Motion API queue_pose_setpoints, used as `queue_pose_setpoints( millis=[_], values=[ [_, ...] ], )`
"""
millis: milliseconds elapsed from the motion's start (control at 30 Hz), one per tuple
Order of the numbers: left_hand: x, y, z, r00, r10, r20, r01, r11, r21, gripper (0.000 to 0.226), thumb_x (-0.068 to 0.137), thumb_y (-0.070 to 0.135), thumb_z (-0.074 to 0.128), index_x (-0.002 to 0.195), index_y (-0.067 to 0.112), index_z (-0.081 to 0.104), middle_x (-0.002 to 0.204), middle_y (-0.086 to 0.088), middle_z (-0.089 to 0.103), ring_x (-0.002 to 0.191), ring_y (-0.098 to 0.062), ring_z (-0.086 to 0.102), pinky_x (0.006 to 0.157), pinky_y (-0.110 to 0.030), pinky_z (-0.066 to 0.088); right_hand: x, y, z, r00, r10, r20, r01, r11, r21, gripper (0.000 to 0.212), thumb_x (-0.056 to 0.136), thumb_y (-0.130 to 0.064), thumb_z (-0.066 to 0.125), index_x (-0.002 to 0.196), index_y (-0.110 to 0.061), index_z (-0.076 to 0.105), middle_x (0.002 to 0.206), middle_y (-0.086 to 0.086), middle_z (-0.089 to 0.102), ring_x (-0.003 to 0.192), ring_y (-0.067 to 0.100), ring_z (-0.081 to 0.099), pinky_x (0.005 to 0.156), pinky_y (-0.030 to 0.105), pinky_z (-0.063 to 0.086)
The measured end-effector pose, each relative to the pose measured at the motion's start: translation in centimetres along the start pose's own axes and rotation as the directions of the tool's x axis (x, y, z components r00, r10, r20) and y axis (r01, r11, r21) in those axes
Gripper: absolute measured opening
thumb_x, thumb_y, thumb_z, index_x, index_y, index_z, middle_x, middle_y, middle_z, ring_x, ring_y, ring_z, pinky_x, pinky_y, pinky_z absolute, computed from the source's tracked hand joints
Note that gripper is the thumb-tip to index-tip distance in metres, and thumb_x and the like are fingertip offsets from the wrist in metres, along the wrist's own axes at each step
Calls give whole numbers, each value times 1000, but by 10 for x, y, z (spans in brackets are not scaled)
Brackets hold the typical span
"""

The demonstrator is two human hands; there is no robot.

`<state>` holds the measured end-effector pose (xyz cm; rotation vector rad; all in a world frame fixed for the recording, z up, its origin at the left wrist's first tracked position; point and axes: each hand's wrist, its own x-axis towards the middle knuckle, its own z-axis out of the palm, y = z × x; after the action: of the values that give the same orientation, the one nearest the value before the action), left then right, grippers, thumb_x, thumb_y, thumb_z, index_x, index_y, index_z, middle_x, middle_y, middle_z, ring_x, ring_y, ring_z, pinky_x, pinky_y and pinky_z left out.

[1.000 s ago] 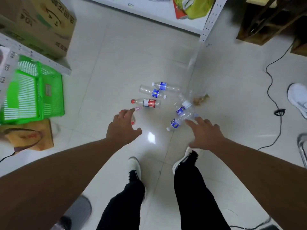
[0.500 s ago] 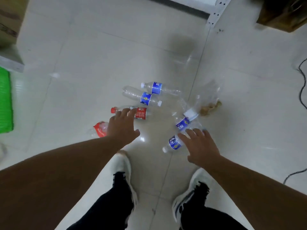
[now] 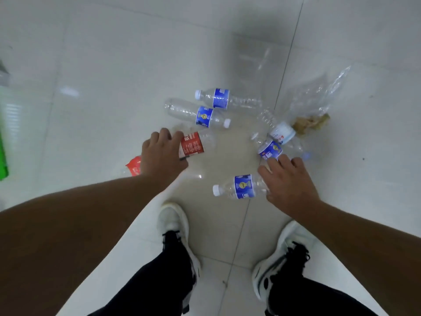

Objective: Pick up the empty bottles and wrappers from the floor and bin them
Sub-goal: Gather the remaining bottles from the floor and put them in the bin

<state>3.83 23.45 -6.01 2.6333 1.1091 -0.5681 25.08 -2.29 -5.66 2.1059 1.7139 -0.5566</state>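
Observation:
Several empty clear bottles lie on the white tiled floor. My left hand point(image 3: 163, 156) curls over the neck end of a red-label bottle point(image 3: 193, 144), hiding its cap. My right hand point(image 3: 290, 181) has its fingers spread, with the base of a blue-label bottle point(image 3: 242, 187) between thumb and forefinger. Its fingertips touch another blue-label bottle point(image 3: 271, 150). Two more blue-label bottles point(image 3: 221, 98) point(image 3: 205, 116) lie farther off. A white-label bottle point(image 3: 282, 133) lies at the right. A red wrapper point(image 3: 134, 165) shows just left of my left wrist.
A crumpled clear plastic bag point(image 3: 319, 99) with brown scraps point(image 3: 309, 124) in it lies at the far right of the pile. A green basket edge point(image 3: 3, 156) shows at the left border. My two white shoes point(image 3: 173, 222) point(image 3: 280, 254) stand just behind the bottles.
The view has dropped closer to the floor. My left hand came down onto the red-label bottle and my right hand reached the base of the nearest blue-label bottle.

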Motion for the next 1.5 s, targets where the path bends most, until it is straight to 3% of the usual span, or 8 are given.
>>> queue_pose_setpoints(
  millis=[167,333,633,933,1100,1333,1433,1500],
  values=[
    [-81,-12,-90,977,-209,32,211,973,-89,68,73,49,80,132,23,58,112,-8,56,102,-33,57,87,-48,46,-62,3,-92,985,72,155,-87,992,92,62,62,-45,84,118,-22,66,105,6,65,99,34,60,83,46,46],
    [-151,-28,-165,813,-561,156,582,774,-249,75,71,68,72,130,27,51,115,-4,54,110,-32,57,95,-55,44,-106,-2,-165,965,95,244,-130,983,130,70,71,-66,57,134,-35,50,114,-7,64,110,23,62,86,40,46],
    [-229,-62,-196,629,-741,235,771,553,-316,72,66,62,70,127,28,52,108,1,46,99,-26,48,90,-52,40,-125,-42,-246,922,175,345,-307,874,377,58,71,-70,61,116,-34,50,109,-7,65,110,24,63,91,40,52],
    [-217,-99,-136,870,-434,234,490,814,-312,73,71,63,73,126,18,59,122,-3,53,106,-25,60,86,-43,52,-62,-84,-235,887,271,373,-435,761,482,56,67,-62,83,100,-27,56,103,0,56,105,28,60,91,44,54],
    [-167,-111,-84,892,-357,278,428,863,-268,83,69,72,70,131,17,59,150,-8,45,131,-32,52,108,-51,46,6,-94,-191,909,288,303,-410,756,510,56,61,-60,79,98,-26,54,106,2,51,107,32,57,90,46,52],
    [-81,-113,57,840,-340,422,464,854,-235,117,68,77,79,164,41,24,178,-7,-17,164,-44,-12,122,-80,6,139,-98,-89,969,217,120,-247,845,473,53,60,-54,78,101,-26,59,139,2,48,119,36,53,93,48,51],
    [-59,-115,113,841,-321,436,470,832,-295,116,62,72,86,160,55,25,176,-1,-22,162,-48,-15,119,-83,8,173,-102,-54,984,171,54,-173,832,528,52,61,-50,78,103,-25,60,132,0,51,116,33,54,94,46,54],
    [-50,-109,145,873,-338,351,455,824,-337,103,59,71,86,150,55,40,174,-3,-3,160,-50,1,117,-81,24,187,-110,-25,997,72,38,-80,808,584,52,64,-45,83,105,-23,61,128,-1,53,113,31,57,93,41,52]
  ],
)
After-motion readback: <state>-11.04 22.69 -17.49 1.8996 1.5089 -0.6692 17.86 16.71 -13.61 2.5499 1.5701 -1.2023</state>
